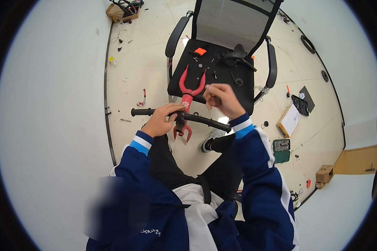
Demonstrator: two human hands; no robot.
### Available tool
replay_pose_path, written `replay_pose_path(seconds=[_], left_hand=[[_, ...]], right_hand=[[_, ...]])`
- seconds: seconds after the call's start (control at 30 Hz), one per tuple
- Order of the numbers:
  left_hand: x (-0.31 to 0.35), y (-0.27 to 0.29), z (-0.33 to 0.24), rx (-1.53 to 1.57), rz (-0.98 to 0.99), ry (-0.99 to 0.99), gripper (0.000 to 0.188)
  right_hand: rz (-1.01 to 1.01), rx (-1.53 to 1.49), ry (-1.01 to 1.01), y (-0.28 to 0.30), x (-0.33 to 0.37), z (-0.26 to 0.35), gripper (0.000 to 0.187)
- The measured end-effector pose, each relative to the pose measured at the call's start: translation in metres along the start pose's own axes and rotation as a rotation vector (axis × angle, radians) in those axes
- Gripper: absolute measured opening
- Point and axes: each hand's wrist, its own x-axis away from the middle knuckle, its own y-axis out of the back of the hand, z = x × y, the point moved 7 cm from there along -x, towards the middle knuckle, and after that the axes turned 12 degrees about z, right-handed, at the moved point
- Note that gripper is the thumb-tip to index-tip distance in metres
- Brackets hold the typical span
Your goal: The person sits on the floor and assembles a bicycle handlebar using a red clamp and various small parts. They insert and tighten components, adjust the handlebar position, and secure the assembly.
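Observation:
My left hand point(158, 121) is closed over the middle of a black handlebar point(205, 120), beside its stem. The bar lies crosswise above my knees. A red two-pronged bike part point(192, 90) reaches from under the handlebar onto the chair seat, its prongs pointing away from me. Two more red prongs point(189, 133) show below the bar. Just right of the red part, my right hand point(225, 99) is raised over the seat's front edge. Its fingers are curled together, and whatever they may hold is too small or hidden to make out.
On the black chair seat point(246, 83) lie a bike saddle point(234, 56), an orange piece point(200, 51) and several small metal parts. Armrests flank it. On the floor at right are a tool case point(300, 105), a white-topped box point(289, 120) and a green parts case point(281, 156).

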Motion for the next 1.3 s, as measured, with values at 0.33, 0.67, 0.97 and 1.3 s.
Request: replay_pose_path(seconds=[0.33,0.67,0.97,1.3], left_hand=[[-0.001,-0.009,0.01,0.035,0.056,0.031,0.034],[0.016,-0.003,0.035,-0.2,-0.132,0.212,0.051],[0.019,0.01,0.047,-0.24,0.123,0.197,0.068],[0.058,0.037,0.143,-0.604,0.147,0.462,0.031]], right_hand=[[-0.404,1.251,-0.038,0.162,-0.016,0.014,0.019],[-0.041,1.33,-0.208,0.012,0.075,-0.042,0.046],[-0.039,1.562,-0.369,0.01,0.059,-0.074,0.024],[-0.134,1.585,-0.382,0.01,0.063,-0.078,0.023]])
